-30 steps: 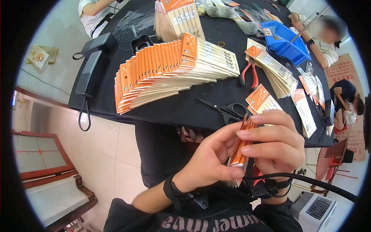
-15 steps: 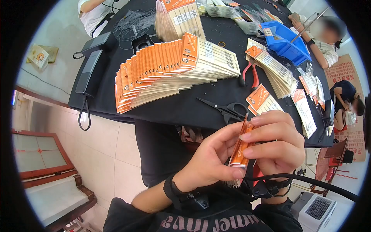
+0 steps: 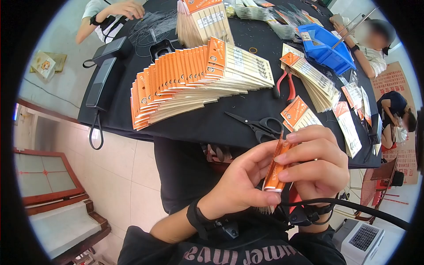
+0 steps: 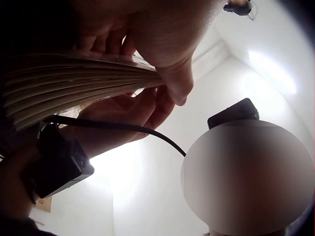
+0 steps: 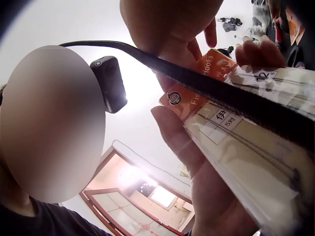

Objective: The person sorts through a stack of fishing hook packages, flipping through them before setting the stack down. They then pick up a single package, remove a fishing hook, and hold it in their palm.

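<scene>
A stack of fishing hook packets (image 3: 274, 177) with orange card tops is held upright in front of the chest. My left hand (image 3: 240, 179) grips it from the left, with the thumb along its lower end. From the other side, my right hand (image 3: 320, 165) pinches the orange tops, fingers bent over them. The left wrist view shows the packets' layered edges (image 4: 74, 83) fanning out away from the left thumb. Clear sleeves with a printed label (image 5: 221, 120) face the right wrist view, partly hidden by a black cable (image 5: 211, 91).
Black scissors (image 3: 260, 127) and red-handled pliers (image 3: 285, 86) lie on the black-covered table. Fanned hook packets (image 3: 176, 84) spread at left, with a taller pile (image 3: 207, 22) behind. More packets (image 3: 311, 79) lie near a blue bin (image 3: 324, 48). Another person's hand (image 3: 126, 9) is above tangled line.
The orange tops, loosely spread before, now sit closer together as my right fingers shift slightly on them. At the upper left, the other person's hand has come into view over the line.
</scene>
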Tool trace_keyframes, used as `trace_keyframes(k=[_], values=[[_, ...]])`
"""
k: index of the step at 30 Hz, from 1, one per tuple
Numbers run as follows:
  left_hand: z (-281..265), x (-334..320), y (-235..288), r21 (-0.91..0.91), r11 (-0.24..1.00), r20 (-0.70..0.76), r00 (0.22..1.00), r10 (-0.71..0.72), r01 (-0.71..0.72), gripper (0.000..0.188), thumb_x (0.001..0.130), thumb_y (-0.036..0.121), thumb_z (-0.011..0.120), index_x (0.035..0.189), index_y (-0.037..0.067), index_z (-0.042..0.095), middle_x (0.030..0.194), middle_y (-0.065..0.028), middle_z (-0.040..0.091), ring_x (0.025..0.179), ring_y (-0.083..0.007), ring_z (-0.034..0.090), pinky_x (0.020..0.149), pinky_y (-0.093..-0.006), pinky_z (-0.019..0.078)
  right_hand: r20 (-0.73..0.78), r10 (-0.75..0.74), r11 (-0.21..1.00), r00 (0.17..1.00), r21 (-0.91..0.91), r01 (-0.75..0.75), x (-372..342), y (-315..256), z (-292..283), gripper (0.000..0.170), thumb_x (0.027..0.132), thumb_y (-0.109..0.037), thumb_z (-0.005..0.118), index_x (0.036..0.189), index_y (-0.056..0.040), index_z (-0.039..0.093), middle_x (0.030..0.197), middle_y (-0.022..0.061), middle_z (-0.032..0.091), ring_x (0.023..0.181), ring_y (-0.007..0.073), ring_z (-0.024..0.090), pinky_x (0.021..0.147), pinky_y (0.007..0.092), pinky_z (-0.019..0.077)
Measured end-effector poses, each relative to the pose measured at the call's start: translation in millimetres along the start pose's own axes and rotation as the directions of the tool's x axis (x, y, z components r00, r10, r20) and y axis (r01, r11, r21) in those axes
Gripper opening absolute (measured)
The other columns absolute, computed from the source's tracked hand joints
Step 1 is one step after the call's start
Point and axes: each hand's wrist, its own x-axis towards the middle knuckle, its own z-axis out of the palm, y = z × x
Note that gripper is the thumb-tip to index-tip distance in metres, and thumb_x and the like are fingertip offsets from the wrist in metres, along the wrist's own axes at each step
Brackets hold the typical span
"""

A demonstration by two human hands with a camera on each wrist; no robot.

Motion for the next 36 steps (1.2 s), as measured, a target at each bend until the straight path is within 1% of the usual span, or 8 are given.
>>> trace_keyframes(k=[10, 13, 16, 25, 31, 36], values=[[1.9, 0.8, 0.2, 0.004, 1.0, 0.003, 1.0, -0.019, 0.019, 0.093, 0.068, 0.0, 0.082, 0.145, -0.004, 0.029, 0.144, -0.0128, 0.041, 0.136, -0.0227, 0.039, 0.114, -0.0356, 0.0305, 0.018, 0.004, 1.0, 1.0, -0.001, -0.004, -0.5, -0.1, -2.2, 0.025, 0.058, -0.002, 0.071, 0.082, -0.008, 0.073, 0.089, 0.0065, 0.071, 0.089, 0.0281, 0.066, 0.077, 0.0346, 0.0524], [1.5, 1.1, -0.1, 0.015, 1.0, 0.006, 1.0, -0.024, 0.024, 0.093, 0.068, 0.0, 0.082, 0.145, -0.004, 0.03, 0.144, -0.0128, 0.041, 0.136, -0.0223, 0.04, 0.114, -0.0355, 0.0298, -0.013, 0.051, 0.998, 0.999, -0.025, -0.051, 0.1, -4.1, 1.7, 0.02, 0.06, 0.002, 0.068, 0.075, -0.0108, 0.069, 0.081, 0.0053, 0.07, 0.086, 0.029, 0.064, 0.073, 0.035, 0.0517], [1.1, 1.4, 0.1, 0.044, 0.999, 0.017, 1.0, -0.02, 0.019, 0.093, 0.068, 0.001, 0.082, 0.144, -0.004, 0.03, 0.143, -0.0125, 0.042, 0.135, -0.0219, 0.04, 0.114, -0.0355, 0.0295, 0.015, 0.015, 1.0, 1.0, 0.005, -0.015, -1.5, 0.0, -1.6, 0.024, 0.057, -0.004, 0.072, 0.08, -0.0087, 0.073, 0.087, 0.0057, 0.071, 0.088, 0.0282, 0.066, 0.076, 0.0348, 0.052], [0.8, 3.0, -1.4, 0.046, 0.999, 0.051, 0.999, -0.012, 0.009, 0.092, 0.068, 0.002, 0.083, 0.144, -0.003, 0.031, 0.142, -0.0115, 0.043, 0.134, -0.0207, 0.041, 0.114, -0.0349, 0.0294, 0.007, 0.009, 1.0, 1.0, -0.013, -0.009, -0.7, -1.8, -2.1, 0.023, 0.056, -0.006, 0.073, 0.079, -0.0087, 0.073, 0.087, 0.0057, 0.071, 0.088, 0.028, 0.066, 0.075, 0.0344, 0.0518], [2.0, 2.9, -0.2, 0.043, 0.999, 0.042, 0.999, -0.011, 0.009, 0.092, 0.068, 0.002, 0.083, 0.144, -0.003, 0.031, 0.142, -0.0111, 0.043, 0.134, -0.0207, 0.041, 0.114, -0.035, 0.0297, 0.004, 0.011, 1.0, 1.0, -0.012, -0.011, -2.3, -1.4, -2.1, 0.024, 0.057, -0.006, 0.072, 0.081, -0.0091, 0.073, 0.089, 0.0058, 0.071, 0.088, 0.0279, 0.066, 0.075, 0.0342, 0.0517], [0.5, 1.3, -1.8, 0.018, 1.0, 0.023, 1.0, -0.008, 0.008, 0.091, 0.068, 0.002, 0.083, 0.144, -0.003, 0.031, 0.142, -0.0108, 0.043, 0.134, -0.0209, 0.041, 0.114, -0.0346, 0.0308, -0.001, -0.011, 1.0, 1.0, 0.007, 0.011, -2.7, -0.1, -1.0, 0.023, 0.061, -0.005, 0.07, 0.083, -0.0082, 0.074, 0.093, 0.0068, 0.072, 0.089, 0.0273, 0.066, 0.075, 0.034, 0.0516]])
